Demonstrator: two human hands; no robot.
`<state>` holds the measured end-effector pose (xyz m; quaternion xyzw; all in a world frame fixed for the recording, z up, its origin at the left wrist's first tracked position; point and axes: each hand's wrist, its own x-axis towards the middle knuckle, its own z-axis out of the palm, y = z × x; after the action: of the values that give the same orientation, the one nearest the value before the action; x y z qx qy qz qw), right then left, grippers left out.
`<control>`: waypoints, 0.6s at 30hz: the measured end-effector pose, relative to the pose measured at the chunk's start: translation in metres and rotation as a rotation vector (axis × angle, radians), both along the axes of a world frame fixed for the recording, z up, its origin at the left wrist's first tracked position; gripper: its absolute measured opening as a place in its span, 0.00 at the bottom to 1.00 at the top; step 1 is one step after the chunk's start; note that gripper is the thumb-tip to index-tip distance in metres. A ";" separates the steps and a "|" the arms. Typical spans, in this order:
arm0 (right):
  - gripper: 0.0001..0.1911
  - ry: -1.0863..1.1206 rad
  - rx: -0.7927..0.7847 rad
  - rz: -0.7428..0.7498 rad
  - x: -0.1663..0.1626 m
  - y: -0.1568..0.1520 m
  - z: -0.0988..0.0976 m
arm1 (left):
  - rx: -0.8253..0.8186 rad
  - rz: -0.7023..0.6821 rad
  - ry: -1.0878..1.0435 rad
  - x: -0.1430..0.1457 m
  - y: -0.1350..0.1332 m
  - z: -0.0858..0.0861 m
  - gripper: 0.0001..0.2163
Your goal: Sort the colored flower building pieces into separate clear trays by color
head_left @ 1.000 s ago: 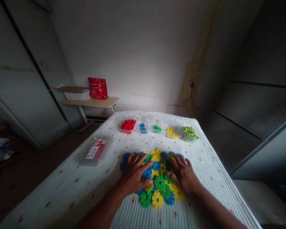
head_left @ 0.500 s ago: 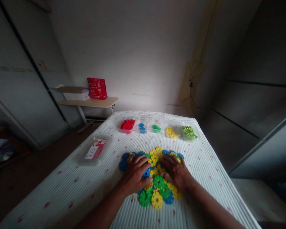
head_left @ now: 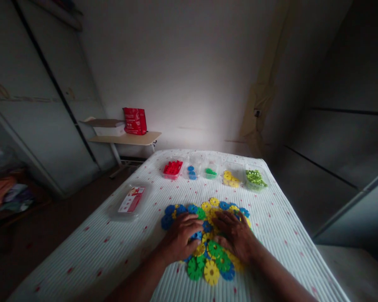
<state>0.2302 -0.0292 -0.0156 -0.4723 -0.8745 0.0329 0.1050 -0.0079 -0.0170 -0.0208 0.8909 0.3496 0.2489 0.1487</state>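
Work area: a pile of discs [head_left: 214, 249] in blue, green and yellow lies on the cloth [head_left: 91, 251], below both hands.

Hand state: the left hand [head_left: 185, 235] rests palm down on the pile's left part, fingers slightly bent. The right hand [head_left: 237, 235] lies palm down on the right part, fingers spread. Both are open; neither shows a grip (the surface under each palm is hidden).

Surroundings: clear tubs [head_left: 237, 168] stand in a row beyond the pile, with red pieces [head_left: 173, 167] at the left end and light-green pieces [head_left: 255, 178] at the right. A labelled box [head_left: 134, 200] lies to the left.

Handling: the step in hand appears to be working the pile with both palms. Apply light, even pressure, so that discs slide rather than stack. Notched rims may catch on one another; separate these with the fingertips. Guard the near edge, where loose discs could stray.
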 end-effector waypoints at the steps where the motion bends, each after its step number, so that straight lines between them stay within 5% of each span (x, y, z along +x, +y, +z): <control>1: 0.25 0.009 -0.001 -0.016 0.003 -0.001 0.003 | -0.008 -0.011 0.004 0.000 0.000 0.000 0.13; 8: 0.18 0.152 0.072 -0.072 0.025 0.003 0.009 | 0.029 -0.073 -0.033 -0.004 0.000 0.001 0.16; 12: 0.22 0.440 0.161 -0.274 0.045 0.015 0.004 | 0.208 0.249 -0.218 -0.019 0.014 -0.005 0.13; 15: 0.26 0.651 0.084 -0.459 0.058 0.022 -0.001 | 0.273 0.502 -0.292 -0.033 0.027 -0.009 0.11; 18: 0.27 0.768 0.040 -0.566 0.065 0.024 -0.005 | 0.231 0.598 -0.260 -0.043 0.035 -0.010 0.10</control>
<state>0.2957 -0.0048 -0.0205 -0.6435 -0.6100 0.1584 0.4345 -0.0512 0.0175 -0.0304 0.7207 0.5430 0.4309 0.0104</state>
